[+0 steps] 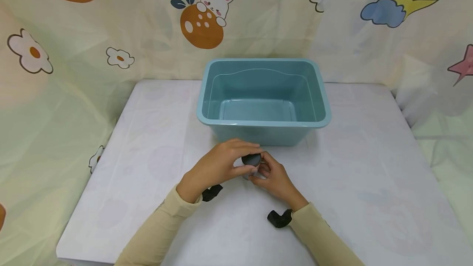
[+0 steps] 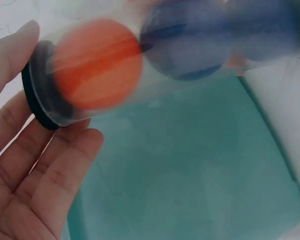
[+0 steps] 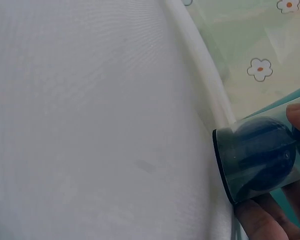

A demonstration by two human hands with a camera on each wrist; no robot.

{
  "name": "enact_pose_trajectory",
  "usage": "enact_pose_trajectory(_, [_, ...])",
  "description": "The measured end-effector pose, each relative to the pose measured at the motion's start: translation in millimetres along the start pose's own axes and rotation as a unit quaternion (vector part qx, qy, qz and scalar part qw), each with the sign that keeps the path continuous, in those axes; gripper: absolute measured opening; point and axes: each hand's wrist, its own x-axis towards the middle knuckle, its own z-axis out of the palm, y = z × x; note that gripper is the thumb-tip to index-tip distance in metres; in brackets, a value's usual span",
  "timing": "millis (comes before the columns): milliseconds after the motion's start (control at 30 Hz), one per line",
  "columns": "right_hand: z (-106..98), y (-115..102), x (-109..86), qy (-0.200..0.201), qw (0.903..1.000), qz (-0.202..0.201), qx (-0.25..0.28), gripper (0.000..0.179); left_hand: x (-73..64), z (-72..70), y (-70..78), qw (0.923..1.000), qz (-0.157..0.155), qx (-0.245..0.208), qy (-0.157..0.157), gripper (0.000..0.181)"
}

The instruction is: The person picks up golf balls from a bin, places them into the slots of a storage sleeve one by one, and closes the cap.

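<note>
A clear tube (image 1: 248,174) with a black cap (image 1: 251,159) stands between both hands, in front of the blue bin. Inside it, in the left wrist view, are an orange ball (image 2: 97,65) and blue balls (image 2: 185,40). The left hand (image 1: 221,160) holds the capped end between thumb and fingers. Lower on the side, the right hand (image 1: 275,177) grips the tube with thumb and fingers. At the edge of the right wrist view, the tube's dark-rimmed other end (image 3: 225,167) shows a blue ball (image 3: 262,155) within.
The blue plastic bin (image 1: 264,124) sits at the back of the white-covered table (image 1: 369,167), just beyond the hands. A printed cloth (image 1: 266,24) hangs behind the table and along its sides. Black wrist mounts (image 1: 279,218) show at the sleeves.
</note>
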Motion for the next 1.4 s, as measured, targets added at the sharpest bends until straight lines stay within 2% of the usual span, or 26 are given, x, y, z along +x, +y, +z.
enact_pose_trajectory(167, [-3, -8, -2.0, -0.007, 0.9989, 0.001, -0.045, 0.061, -4.7, 8.0, -3.9, 0.9994, -0.003, -0.021, 0.028, 0.05])
enact_pose_trajectory(333, [-7, -30, -23.2, -0.024, 0.9943, 0.002, -0.104, 0.07, -20.0, 20.1, 1.3, 0.9964, -0.024, -0.061, 0.054, 0.067])
enact_pose_trajectory(433, [-4, -43, -39.2, -0.017, 0.9915, -0.016, -0.128, 0.076, -33.7, 26.5, 7.7, 0.9935, -0.025, -0.063, 0.091, 0.074])
enact_pose_trajectory(500, [-1, -49, -48.0, 0.004, 0.9868, -0.045, -0.155, 0.079, -41.4, 30.8, 10.7, 0.9903, -0.017, -0.048, 0.129, 0.069])
enact_pose_trajectory(567, [4, -52, -54.1, 0.041, 0.9759, -0.088, -0.195, 0.084, -46.1, 36.1, 12.0, 0.9856, -0.004, -0.025, 0.167, 0.057])
enact_pose_trajectory(667, [12, -52, -57.5, 0.105, 0.9448, -0.168, -0.261, 0.089, -48.6, 44.5, 11.9, 0.9777, 0.012, 0.008, 0.21, 0.044])
enact_pose_trajectory(767, [20, -48, -56.0, 0.152, 0.9074, -0.243, -0.308, 0.089, -48.1, 53.9, 9.0, 0.972, 0.029, 0.041, 0.229, 0.045])
enact_pose_trajectory(800, [22, -47, -55.1, 0.159, 0.8981, -0.26, -0.317, 0.089, -47.8, 56.8, 8.1, 0.9704, 0.034, 0.049, 0.234, 0.045])
enact_pose_trajectory(867, [27, -44, -53.6, 0.165, 0.8855, -0.281, -0.331, 0.087, -48.2, 62.3, 5.8, 0.968, 0.04, 0.064, 0.239, 0.046])
enact_pose_trajectory(933, [31, -42, -52.7, 0.164, 0.8786, -0.29, -0.342, 0.085, -48.6, 66.7, 4.2, 0.966, 0.044, 0.067, 0.246, 0.045])
enact_pose_trajectory(1033, [35, -40, -51.3, 0.165, 0.8763, -0.28, -0.355, 0.08, -48.0, 70.5, 3.1, 0.9623, 0.045, 0.061, 0.261, 0.043])
enact_pose_trajectory(1200, [38, -42, -46.7, 0.182, 0.8648, -0.262, -0.388, 0.071, -42.6, 72.8, 1.5, 0.9538, 0.046, 0.049, 0.293, 0.034])
enact_pose_trajectory(1267, [39, -44, -45.2, 0.19, 0.8599, -0.256, -0.399, 0.071, -40.3, 72.8, 0.9, 0.9525, 0.043, 0.05, 0.298, 0.031])
enact_pose_trajectory(1400, [40, -45, -42.2, 0.207, 0.8465, -0.26, -0.416, 0.078, -36.9, 69.3, 2.5, 0.9549, 0.032, 0.055, 0.29, 0.029])
